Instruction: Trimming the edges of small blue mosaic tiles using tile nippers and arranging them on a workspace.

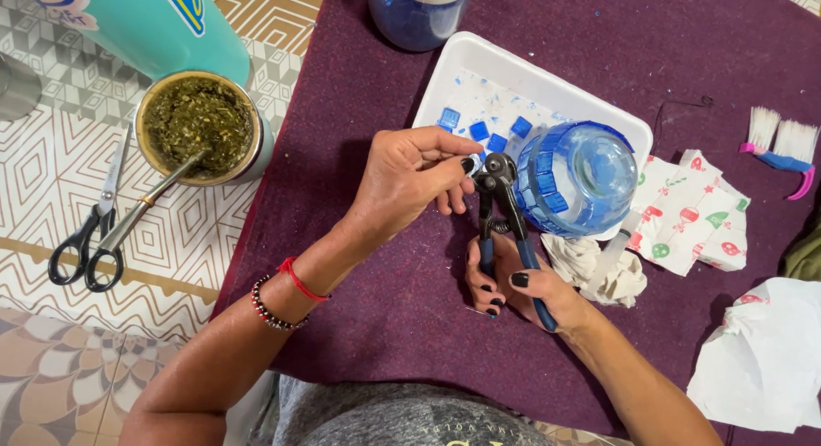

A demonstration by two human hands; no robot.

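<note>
The right hand (pixel 513 288) is wrapped around the blue handles of the nippers (pixel 500 215), just in front of the white tray (pixel 547 78). The left hand (pixel 410 181) pinches something at the nipper head – too small to tell what. In the tray lie blue tiles (pixel 479 129) and a tile-covered glass jar (pixel 581 177) on its side – scissors (pixel 90 232) lie well left of the tray

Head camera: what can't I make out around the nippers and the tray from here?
- Piece at the nippers' head: hidden by the left hand fingertips.
- Nipper handles: partly wrapped by the right hand.
- White tray's right side: covered by the blue glass jar.
- Blue container: cut off by the top edge.
</note>
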